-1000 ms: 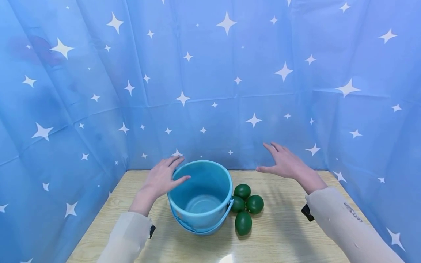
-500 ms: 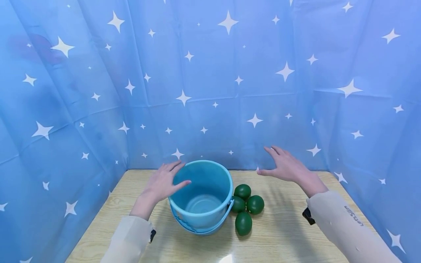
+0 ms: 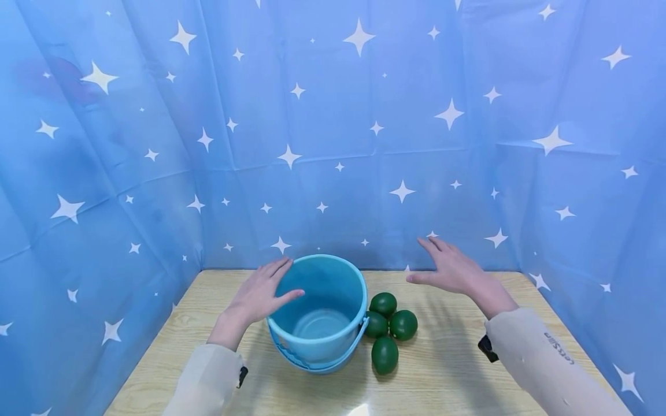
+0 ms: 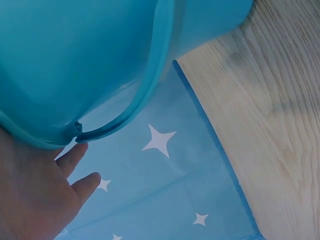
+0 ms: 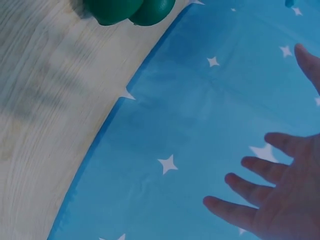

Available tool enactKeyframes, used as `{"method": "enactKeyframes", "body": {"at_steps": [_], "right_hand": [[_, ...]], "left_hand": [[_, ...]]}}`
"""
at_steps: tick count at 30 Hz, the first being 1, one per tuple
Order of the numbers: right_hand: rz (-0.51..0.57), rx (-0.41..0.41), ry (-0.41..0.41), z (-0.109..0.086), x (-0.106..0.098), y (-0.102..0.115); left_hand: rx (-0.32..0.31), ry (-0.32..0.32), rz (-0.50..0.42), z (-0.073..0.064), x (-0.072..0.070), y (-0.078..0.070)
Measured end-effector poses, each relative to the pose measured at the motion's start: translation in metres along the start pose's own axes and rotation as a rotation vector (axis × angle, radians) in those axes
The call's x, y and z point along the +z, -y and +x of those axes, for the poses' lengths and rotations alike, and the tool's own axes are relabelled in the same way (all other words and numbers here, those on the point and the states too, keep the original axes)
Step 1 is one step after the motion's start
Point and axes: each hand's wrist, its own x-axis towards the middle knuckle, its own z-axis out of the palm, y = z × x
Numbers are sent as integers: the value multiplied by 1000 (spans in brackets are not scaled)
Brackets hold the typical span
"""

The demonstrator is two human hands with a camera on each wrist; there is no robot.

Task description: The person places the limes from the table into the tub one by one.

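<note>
A light blue bucket stands upright on the table, its handle folded down against the near side. Over the bucket's left rim hovers my left hand, fingers extended and thumb pointing across the opening. In the left wrist view its fingers show beside the bucket's wall. Several dark green avocado-like fruits lie clustered just right of the bucket. My right hand is held in the air beyond and right of them, fingers spread, holding nothing; the right wrist view shows its spread fingers too.
The wooden table reaches back to a blue star-patterned curtain that encloses the back and both sides. Dark bands sit on both wrists at the light sleeves.
Both hands have sunk slightly, the right one most visibly. The bucket and the green fruits have stayed in place.
</note>
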Motion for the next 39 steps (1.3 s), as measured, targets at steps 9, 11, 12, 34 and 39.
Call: {"method": "enactKeyframes", "body": {"at_steps": [9, 11, 12, 34, 39], "right_hand": [[18, 1, 7, -2, 10, -5], [20, 2, 6, -2, 13, -5], [22, 1, 4, -2, 14, -5], [44, -17, 6, -9, 40, -6], [41, -24, 4, -10, 46, -8]], "left_hand": [[4, 48, -17, 1, 2, 2], [0, 55, -22, 1, 2, 2], [-2, 57, -23, 1, 2, 2], [-21, 75, -37, 2, 2, 2], [-20, 68, -39, 2, 2, 2]]}}
